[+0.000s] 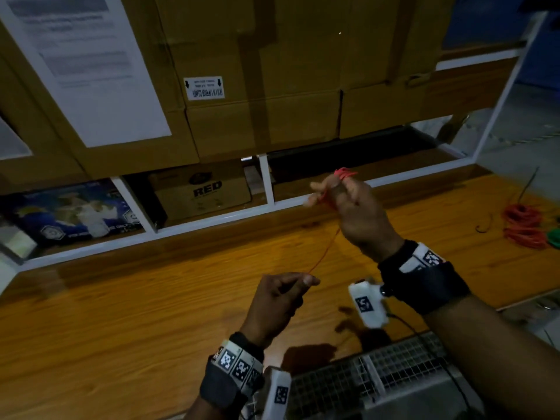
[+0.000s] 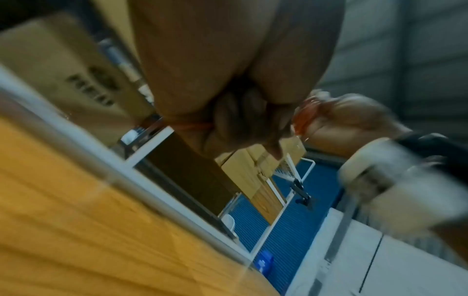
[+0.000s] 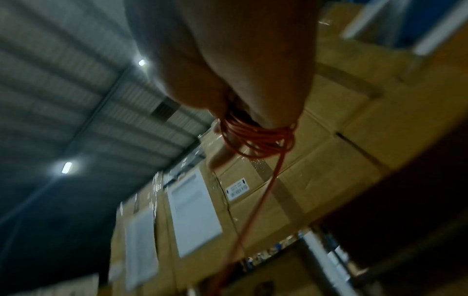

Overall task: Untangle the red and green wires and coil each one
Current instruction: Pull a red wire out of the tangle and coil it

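A thin red wire (image 1: 325, 250) runs taut between my two hands above the wooden table (image 1: 121, 313). My left hand (image 1: 303, 281) is low and near, pinching the wire between thumb and curled forefinger. My right hand (image 1: 330, 192) is raised farther back, and several loops of the red wire (image 3: 255, 138) are wound round its fingers. In the left wrist view the wire (image 2: 195, 126) crosses under my curled left fingers, with the right hand (image 2: 349, 120) blurred behind. A green wire (image 1: 555, 236) lies at the table's far right edge.
A pile of coiled red wire (image 1: 522, 225) lies on the table's right side, beside a thin dark wire (image 1: 528, 183). Stacked cardboard boxes (image 1: 272, 86) and white shelving rise behind the table. A wire-mesh basket (image 1: 378, 371) sits at the near edge.
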